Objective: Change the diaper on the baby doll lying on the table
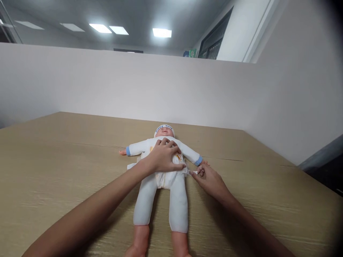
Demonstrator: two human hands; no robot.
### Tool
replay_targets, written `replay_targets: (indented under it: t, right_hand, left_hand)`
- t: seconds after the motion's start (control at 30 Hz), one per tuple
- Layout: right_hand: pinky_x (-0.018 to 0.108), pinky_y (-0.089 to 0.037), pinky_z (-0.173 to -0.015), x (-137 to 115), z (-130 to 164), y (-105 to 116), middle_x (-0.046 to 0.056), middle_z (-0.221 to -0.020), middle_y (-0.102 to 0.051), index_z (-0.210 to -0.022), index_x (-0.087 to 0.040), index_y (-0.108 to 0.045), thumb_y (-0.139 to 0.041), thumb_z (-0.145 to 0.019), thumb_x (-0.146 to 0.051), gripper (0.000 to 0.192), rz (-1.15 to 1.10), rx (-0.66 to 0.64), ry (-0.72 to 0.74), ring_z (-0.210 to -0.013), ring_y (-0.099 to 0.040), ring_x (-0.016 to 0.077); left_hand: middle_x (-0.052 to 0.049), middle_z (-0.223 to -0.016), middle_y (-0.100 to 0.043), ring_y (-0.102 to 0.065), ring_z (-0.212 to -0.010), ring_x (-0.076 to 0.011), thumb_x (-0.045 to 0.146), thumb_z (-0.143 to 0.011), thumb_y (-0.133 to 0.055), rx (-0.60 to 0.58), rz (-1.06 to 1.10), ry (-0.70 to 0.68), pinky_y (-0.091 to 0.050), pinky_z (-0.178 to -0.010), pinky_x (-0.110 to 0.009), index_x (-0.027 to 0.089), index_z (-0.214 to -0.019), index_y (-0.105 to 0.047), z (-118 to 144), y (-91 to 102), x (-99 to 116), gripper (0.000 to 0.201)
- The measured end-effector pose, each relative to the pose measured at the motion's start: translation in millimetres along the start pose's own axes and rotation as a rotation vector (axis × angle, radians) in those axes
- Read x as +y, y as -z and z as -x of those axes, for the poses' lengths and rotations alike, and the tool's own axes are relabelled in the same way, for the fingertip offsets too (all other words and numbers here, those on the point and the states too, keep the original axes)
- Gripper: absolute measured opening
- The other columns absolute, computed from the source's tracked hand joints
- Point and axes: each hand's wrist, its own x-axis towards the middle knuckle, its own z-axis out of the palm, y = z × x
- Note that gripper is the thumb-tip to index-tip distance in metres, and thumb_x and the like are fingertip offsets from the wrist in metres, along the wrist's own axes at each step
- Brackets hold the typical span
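A baby doll [160, 192] in a white suit with blue cuffs and a white cap lies on its back on the wooden table [53, 167], head away from me. A white diaper [164, 178] sits around its waist. My left hand [164, 157] lies flat on the doll's belly, pressing down on the diaper's front. My right hand [207, 178] is at the doll's right-hand side by the hip, fingers pinched on a small white diaper tab [194, 172].
A white partition wall [134, 85] stands behind the table and along the right side. A dark gap [327, 167] opens past the table's right edge. The doll's bare feet reach the bottom of the view.
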Motion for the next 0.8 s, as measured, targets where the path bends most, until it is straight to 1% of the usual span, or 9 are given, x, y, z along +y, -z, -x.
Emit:
replay_targets:
  t: [0.1,0.17,0.23,0.33,0.47,0.6,0.7,0.77,0.8]
  right_hand:
    - [0.031,-0.034,-0.062,-3,0,6,0.000,-0.066,-0.060,-0.072,-0.026,-0.055,-0.067,-0.082,-0.062,0.040,-0.142,-0.062,-0.052,-0.065,-0.053,0.0206]
    - [0.031,-0.034,-0.061,-7,-1,15,-0.001,-0.061,-0.056,-0.066,-0.025,-0.055,-0.064,-0.083,-0.068,0.047,-0.252,-0.108,-0.042,-0.062,-0.050,0.0190]
    - [0.030,-0.038,-0.062,-13,-5,26,-0.001,-0.063,-0.057,-0.065,-0.024,-0.056,-0.058,-0.087,-0.072,0.053,-0.332,-0.129,-0.011,-0.065,-0.051,0.0186]
    - [0.030,-0.043,-0.066,-26,-17,37,-0.001,-0.069,-0.058,-0.069,-0.024,-0.056,-0.055,-0.090,-0.073,0.054,-0.400,-0.126,0.030,-0.069,-0.053,0.0183]
    - [0.031,-0.045,-0.069,-55,-44,27,-0.001,-0.071,-0.061,-0.076,-0.023,-0.061,-0.053,-0.093,-0.071,0.051,-0.424,-0.134,0.100,-0.071,-0.056,0.0189]
    - [0.032,-0.044,-0.068,-88,-57,10,-0.002,-0.069,-0.061,-0.079,-0.024,-0.062,-0.061,-0.095,-0.057,0.036,-0.360,-0.118,0.166,-0.069,-0.056,0.0192]
    - [0.036,-0.050,-0.081,-102,-42,9,0.003,-0.088,-0.070,-0.091,-0.024,-0.063,-0.062,-0.099,-0.049,0.027,-0.327,-0.038,0.225,-0.084,-0.063,0.0227]
    - [0.042,-0.051,-0.099,-102,-24,12,0.008,-0.112,-0.073,-0.109,-0.024,-0.067,-0.059,-0.104,-0.046,0.024,-0.302,0.020,0.342,-0.108,-0.066,0.0266]
    - [0.045,-0.048,-0.109,-98,-14,13,0.010,-0.127,-0.072,-0.122,-0.024,-0.067,-0.056,-0.107,-0.044,0.027,-0.281,0.029,0.419,-0.122,-0.063,0.0277]
  left_hand:
    - [-0.008,-0.132,-0.071,-0.054,-0.126,-0.0386,0.069,-0.083,-0.077,-0.009,-0.008,0.003,-0.040,-0.110,-0.058,0.026,-0.122,-0.075,1,0.0,0,0.058]
    - [-0.008,-0.132,-0.071,-0.053,-0.127,-0.0389,0.070,-0.082,-0.078,-0.012,-0.001,0.016,-0.040,-0.111,-0.057,0.026,-0.123,-0.074,0,-0.7,-1,0.060]
    - [-0.008,-0.132,-0.071,-0.052,-0.128,-0.0392,0.070,-0.081,-0.078,-0.014,0.007,0.026,-0.039,-0.112,-0.057,0.026,-0.123,-0.074,0,-1.6,-1,0.061]
    - [-0.009,-0.131,-0.070,-0.051,-0.129,-0.0394,0.071,-0.080,-0.078,-0.015,0.017,0.027,-0.039,-0.112,-0.057,0.026,-0.122,-0.074,0,-2.5,-1,0.061]
    - [-0.009,-0.130,-0.070,-0.051,-0.128,-0.0403,0.067,-0.079,-0.080,-0.009,0.033,0.034,-0.040,-0.111,-0.058,0.026,-0.121,-0.072,1,-3.7,0,0.060]
    - [-0.010,-0.123,-0.072,-0.053,-0.124,-0.0416,0.060,-0.074,-0.085,-0.011,0.105,0.075,-0.043,-0.108,-0.061,0.023,-0.117,-0.068,0,-3.2,-3,0.059]
    - [-0.010,-0.132,-0.070,-0.053,-0.130,-0.0421,0.050,-0.072,-0.090,-0.019,0.280,0.056,-0.044,-0.111,-0.062,0.025,-0.131,-0.063,4,2.4,-12,0.069]
    - [-0.009,-0.146,-0.064,-0.054,-0.137,-0.0377,0.046,-0.076,-0.090,-0.010,0.477,-0.008,-0.046,-0.115,-0.056,0.028,-0.144,-0.056,13,7.7,-21,0.078]
    - [-0.008,-0.149,-0.063,-0.055,-0.138,-0.0343,0.045,-0.081,-0.088,0.002,0.571,-0.041,-0.047,-0.116,-0.051,0.029,-0.147,-0.055,20,10.1,-26,0.075]
